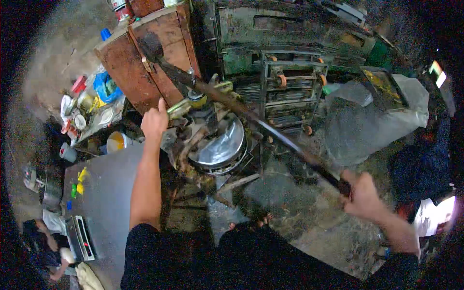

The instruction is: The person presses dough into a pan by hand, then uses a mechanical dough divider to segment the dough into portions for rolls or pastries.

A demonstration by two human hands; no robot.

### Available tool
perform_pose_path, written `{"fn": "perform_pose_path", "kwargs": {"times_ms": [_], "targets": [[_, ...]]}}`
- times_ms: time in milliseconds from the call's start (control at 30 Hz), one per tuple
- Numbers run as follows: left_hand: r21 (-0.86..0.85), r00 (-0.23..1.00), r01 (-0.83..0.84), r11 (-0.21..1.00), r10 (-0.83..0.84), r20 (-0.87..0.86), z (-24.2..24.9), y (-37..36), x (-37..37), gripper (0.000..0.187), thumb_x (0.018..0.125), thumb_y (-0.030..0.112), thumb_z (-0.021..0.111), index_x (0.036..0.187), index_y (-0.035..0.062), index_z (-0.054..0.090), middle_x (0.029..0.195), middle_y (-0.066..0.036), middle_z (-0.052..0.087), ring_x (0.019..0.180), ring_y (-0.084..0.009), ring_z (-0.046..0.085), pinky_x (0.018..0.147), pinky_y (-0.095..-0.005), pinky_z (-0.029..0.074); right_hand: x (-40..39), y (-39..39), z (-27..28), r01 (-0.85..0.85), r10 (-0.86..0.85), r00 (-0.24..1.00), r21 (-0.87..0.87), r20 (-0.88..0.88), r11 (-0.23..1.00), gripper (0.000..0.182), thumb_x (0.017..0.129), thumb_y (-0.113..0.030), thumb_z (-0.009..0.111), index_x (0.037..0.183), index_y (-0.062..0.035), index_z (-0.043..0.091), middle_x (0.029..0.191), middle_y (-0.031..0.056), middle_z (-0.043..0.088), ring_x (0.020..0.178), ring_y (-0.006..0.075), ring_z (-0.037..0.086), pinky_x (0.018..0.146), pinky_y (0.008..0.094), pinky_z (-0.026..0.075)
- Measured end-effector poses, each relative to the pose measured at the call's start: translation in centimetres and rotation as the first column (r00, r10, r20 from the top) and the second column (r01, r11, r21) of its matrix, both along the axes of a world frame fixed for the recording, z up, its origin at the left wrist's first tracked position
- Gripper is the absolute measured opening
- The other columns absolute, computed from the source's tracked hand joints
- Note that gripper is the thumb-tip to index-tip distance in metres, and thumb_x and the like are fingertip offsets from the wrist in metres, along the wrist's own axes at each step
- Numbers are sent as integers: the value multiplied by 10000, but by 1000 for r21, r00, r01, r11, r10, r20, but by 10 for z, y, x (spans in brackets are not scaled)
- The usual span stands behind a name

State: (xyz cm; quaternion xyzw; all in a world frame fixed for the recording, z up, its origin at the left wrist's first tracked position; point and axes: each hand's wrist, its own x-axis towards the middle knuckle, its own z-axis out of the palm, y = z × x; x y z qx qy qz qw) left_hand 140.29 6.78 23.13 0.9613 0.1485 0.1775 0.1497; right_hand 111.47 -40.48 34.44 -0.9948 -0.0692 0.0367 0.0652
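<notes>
My right hand [362, 195] is wrapped round the lower end of a long dark metal bar [285, 140]. The bar slants up and left over a machine to a dark rounded end near a brown cabinet. Beside the outer end of a yellowish strip [180, 109] on the machine is my left hand [154, 122], fingers curled and one digit pointing up. Whether it grips the strip is hidden. Below the bar, a shiny round metal pan or disc [222, 145] sits at the machine, slightly blurred.
A brown cabinet [157, 53] stands behind the machine. Left is a grey table [108, 179] with yellow, green and blue bits and a digital device [83, 237]. A rack with orange wheels [292, 92] and a grey sheet-covered pile [372, 121] are at right. A person's arm [60, 268] shows lower left.
</notes>
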Motion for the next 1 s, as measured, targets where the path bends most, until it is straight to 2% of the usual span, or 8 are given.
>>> {"fn": "perform_pose_path", "kwargs": {"times_ms": [267,333,400,567,667,733,867,1000], "targets": [[24,997,-51,998,50,64,8,-4,-18,588,938,435,354,840,-45,679,904,-286,640,894,-418,618,829,-481,470,-14,-26,-221,-66,50,995,212,82,975,245,680,-186,689,810,-33,550,664,154,541,596,337,505,541,431,403],[9,999,-45,999,45,17,1,6,-19,576,936,424,363,838,-51,674,920,-292,637,896,-422,618,832,-483,470,-29,-37,-218,-53,51,988,-10,-144,999,429,644,-201,709,1023,-48,579,766,228,604,705,411,587,672,500,496],[-4,999,-32,999,32,39,11,-4,-16,575,932,424,365,843,-56,669,922,-299,631,901,-433,611,843,-489,461,-9,3,-66,248,-207,899,59,-386,967,450,663,-225,716,1028,-17,555,751,225,605,690,424,584,642,490,504],[17,991,-122,992,121,66,-9,-10,5,569,918,436,377,867,-51,666,930,-287,635,926,-431,602,847,-489,456,33,-22,-39,-49,-1,961,-177,-276,983,233,693,-132,638,885,-19,568,544,127,525,452,310,503,446,409,412],[46,982,-185,982,182,59,-6,-16,10,563,915,424,370,876,-55,665,933,-287,635,932,-432,601,842,-490,456,-24,-62,-354,-12,23,984,-61,178,998,421,751,-170,653,1149,-69,561,641,181,530,616,356,527,640,470,421],[43,989,-125,991,121,81,7,-26,1,565,912,424,371,875,-57,665,929,-294,633,926,-435,604,839,-491,459,-21,-58,-345,98,-162,978,398,131,912,380,748,-168,651,1106,-87,555,663,150,544,573,345,502,595,467,413],[-12,995,-80,997,80,62,-1,-11,-11,580,915,429,364,859,-65,662,919,-310,627,905,-442,610,831,-493,463,-5,-32,-273,-75,46,993,274,113,959,386,695,-234,683,1028,-94,546,656,119,574,602,338,573,526,428,432],[-48,998,1,999,2,67,3,2,-25,610,917,461,345,880,-61,658,920,-315,625,900,-454,606,840,-503,457,-32,-23,-296,291,-320,942,223,105,930,397,710,-289,698,1016,-67,578,674,159,606,677,340,620,585,419,469]]}}
